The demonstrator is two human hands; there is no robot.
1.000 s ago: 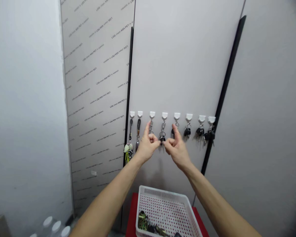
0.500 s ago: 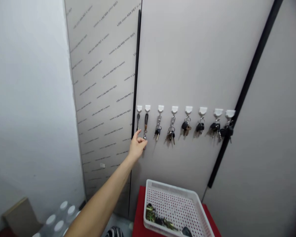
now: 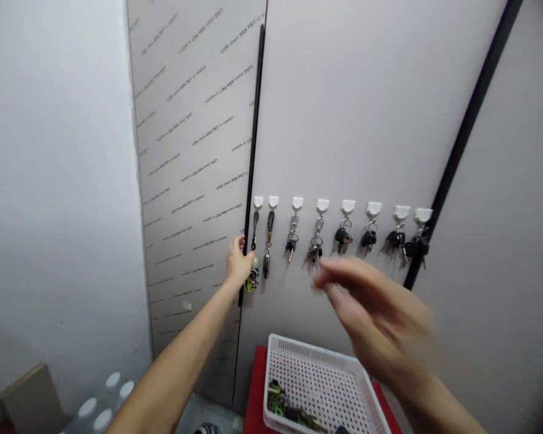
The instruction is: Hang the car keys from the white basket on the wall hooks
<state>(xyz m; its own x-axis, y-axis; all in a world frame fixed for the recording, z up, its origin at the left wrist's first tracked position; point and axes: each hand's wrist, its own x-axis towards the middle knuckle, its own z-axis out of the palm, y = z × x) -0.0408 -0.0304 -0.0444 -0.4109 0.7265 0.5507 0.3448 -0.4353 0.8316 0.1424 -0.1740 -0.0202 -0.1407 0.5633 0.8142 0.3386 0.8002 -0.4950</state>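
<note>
A row of several white hooks (image 3: 323, 205) is stuck on a pale panel, each with a bunch of keys hanging from it. My left hand (image 3: 238, 263) reaches to the leftmost bunch (image 3: 253, 276), which carries a green and yellow charm, and its fingers close on the lower part. My right hand (image 3: 373, 307) is blurred by motion in front of the panel, below the middle hooks. Its fingers are stretched out to the left and nothing shows in them.
A white perforated basket (image 3: 319, 357) stands on a red surface (image 3: 254, 395) below the hooks, with a few keys (image 3: 284, 408) in its near corner. White-capped bottles (image 3: 113, 381) and a cardboard box (image 3: 25, 395) sit at the lower left. A black vertical strip (image 3: 254, 150) runs beside the leftmost hook.
My left hand has shifted left from the second bunch to the leftmost one and closed on it. My right hand, out of view half a second ago, has swung back into view.
</note>
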